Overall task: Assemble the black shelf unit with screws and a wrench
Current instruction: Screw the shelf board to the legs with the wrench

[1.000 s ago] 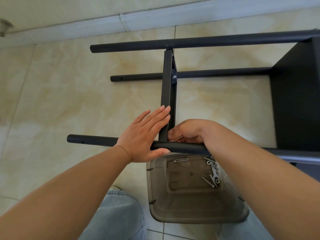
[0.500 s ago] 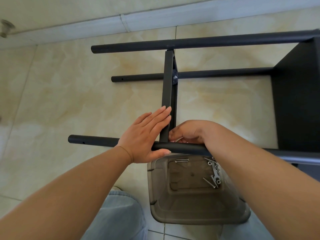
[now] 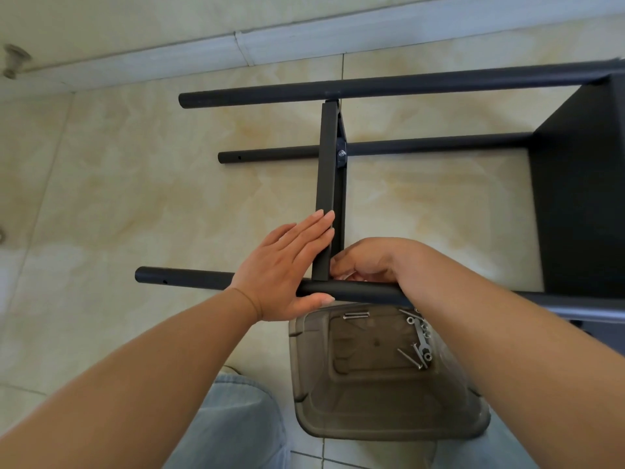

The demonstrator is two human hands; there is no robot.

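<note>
Our left hand (image 3: 287,269) lies flat, fingers straight against the black shelf unit's crossbar (image 3: 326,191), thumb under the near tube (image 3: 351,292). Our right hand (image 3: 368,260) curls beside that joint; we cannot tell what its grip holds. Screws (image 3: 411,357) lie in the bin (image 3: 389,424) below.

— How does the left hand (image 3: 284,269) lie?
— Flat, fingers straight and together, pressed against the upright crossbar (image 3: 326,184), thumb under the near tube.
— And the right hand (image 3: 368,262)?
— Just right of that crossbar, fingers curled, forearm reaching in from the lower right.
</note>
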